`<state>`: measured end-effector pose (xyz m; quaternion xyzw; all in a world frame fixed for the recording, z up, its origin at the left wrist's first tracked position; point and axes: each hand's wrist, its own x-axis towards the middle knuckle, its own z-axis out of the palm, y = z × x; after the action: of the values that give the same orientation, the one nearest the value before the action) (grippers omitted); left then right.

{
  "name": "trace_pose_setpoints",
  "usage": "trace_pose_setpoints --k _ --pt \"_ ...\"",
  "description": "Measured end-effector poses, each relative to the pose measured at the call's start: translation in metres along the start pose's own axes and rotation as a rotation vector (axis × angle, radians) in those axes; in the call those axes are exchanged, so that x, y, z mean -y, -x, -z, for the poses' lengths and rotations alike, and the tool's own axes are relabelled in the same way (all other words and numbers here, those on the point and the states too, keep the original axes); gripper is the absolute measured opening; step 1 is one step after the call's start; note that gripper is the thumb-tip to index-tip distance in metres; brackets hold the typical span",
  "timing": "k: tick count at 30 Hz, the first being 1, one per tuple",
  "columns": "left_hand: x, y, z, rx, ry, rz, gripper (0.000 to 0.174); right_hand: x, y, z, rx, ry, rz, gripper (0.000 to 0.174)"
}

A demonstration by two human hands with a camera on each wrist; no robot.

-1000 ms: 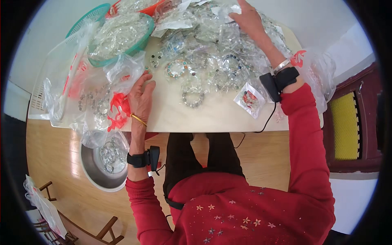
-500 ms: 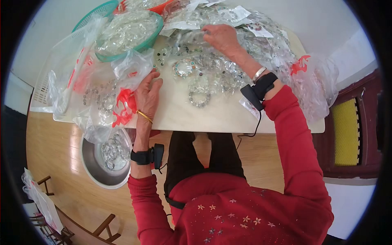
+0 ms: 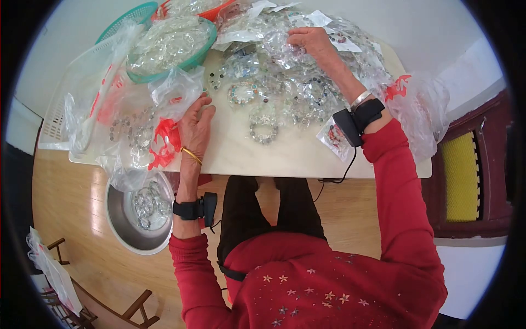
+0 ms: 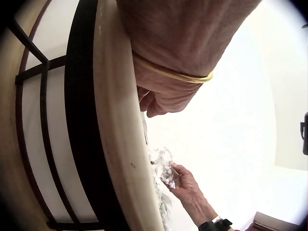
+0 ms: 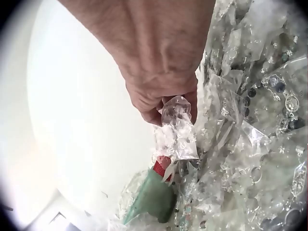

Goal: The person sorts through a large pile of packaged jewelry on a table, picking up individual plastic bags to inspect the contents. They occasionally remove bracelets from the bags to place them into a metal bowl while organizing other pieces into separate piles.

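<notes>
My right hand (image 3: 320,46) pinches a small clear plastic packet (image 5: 180,137) above the back of a wide pile of bagged bracelets (image 3: 263,71). Thumb and fingers grip the packet's top end in the right wrist view, and its contents look pale and clear. My left hand (image 3: 195,129) rests on the table at the left with relaxed fingers, beside a plastic bag with red print (image 3: 164,143). Nearest the front of the pile lie a clear-bead bracelet (image 3: 264,133) and one with orange and turquoise beads (image 3: 241,94). A packet with red beads (image 3: 334,140) lies under my right wrist.
A green basket (image 3: 205,52) full of clear packets stands at the back left, with a red basket (image 3: 222,10) behind it. Another plastic bag (image 3: 419,115) sits at the table's right end. On the floor at left is a steel basin (image 3: 118,219) holding more packets.
My right hand has come from the far right back of the pile toward the middle, then shifted slightly right, now with the clear packet in its fingers. The left hand stays in place.
</notes>
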<state>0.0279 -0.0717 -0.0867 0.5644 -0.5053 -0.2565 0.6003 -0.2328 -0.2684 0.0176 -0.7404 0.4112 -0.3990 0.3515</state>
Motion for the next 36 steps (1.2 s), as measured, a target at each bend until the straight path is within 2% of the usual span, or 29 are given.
trace_pose_setpoints --k 3,6,11,14,15,17,18,20,22,25,26,29,31,32,33,34,36 --pt "0.000 -0.001 0.000 0.014 0.016 0.023 0.026 0.000 0.000 -0.001 0.021 -0.062 -0.009 0.029" --pt "0.001 -0.001 0.002 0.022 -0.006 0.015 0.025 0.004 0.005 -0.003 0.021 -0.216 -0.120 0.027" --pt "0.003 -0.001 0.000 0.013 -0.036 -0.007 0.025 -0.006 -0.008 -0.006 -0.035 -0.200 -0.126 0.026" --pt "0.014 -0.003 -0.002 0.014 0.076 0.017 0.025 -0.007 -0.012 -0.004 -0.146 0.184 0.135 0.026" --pt "0.012 -0.001 -0.004 -0.024 0.049 0.033 0.025 0.002 -0.009 -0.001 -0.111 0.161 0.082 0.027" --pt "0.011 0.002 -0.003 -0.008 0.043 -0.092 0.021 0.015 -0.002 -0.023 -0.031 0.099 0.037 0.028" --pt "0.010 0.007 0.009 -0.023 0.021 -0.084 0.021 0.019 0.004 -0.033 -0.006 -0.036 -0.009 0.028" --pt "0.005 0.005 0.002 0.024 0.001 -0.144 0.019 0.025 0.024 -0.017 -0.026 -0.255 -0.111 0.028" --pt "-0.001 0.000 -0.013 0.062 0.000 -0.182 0.018 0.033 0.052 -0.008 -0.048 -0.268 -0.122 0.028" --pt "-0.022 0.008 -0.003 0.085 -0.094 -0.197 0.021 0.048 0.082 -0.048 0.092 -0.393 -0.137 0.028" --pt "-0.028 0.017 0.001 0.044 -0.127 -0.166 0.021 0.047 0.091 -0.051 0.096 -0.386 -0.174 0.027" --pt "-0.044 0.024 -0.007 0.141 -0.141 -0.245 0.025 0.055 0.129 -0.073 0.118 -0.365 -0.236 0.025" --pt "-0.055 0.042 -0.028 0.153 0.318 0.140 0.024 0.045 0.148 -0.078 0.101 -0.347 -0.224 0.021" --pt "-0.064 0.050 -0.033 0.176 0.325 0.236 0.027 0.039 0.153 -0.082 0.102 -0.400 -0.172 0.020" --pt "-0.065 0.052 -0.035 0.231 0.329 0.283 0.025 0.026 0.155 -0.090 0.080 -0.359 -0.106 0.019" --pt "-0.067 0.055 -0.039 0.208 0.390 0.302 0.022 0.032 0.159 -0.090 0.074 -0.352 -0.168 0.018" --pt "-0.066 0.062 -0.046 0.220 0.447 0.317 0.017 0.037 0.173 -0.084 0.006 -0.434 -0.177 0.020"
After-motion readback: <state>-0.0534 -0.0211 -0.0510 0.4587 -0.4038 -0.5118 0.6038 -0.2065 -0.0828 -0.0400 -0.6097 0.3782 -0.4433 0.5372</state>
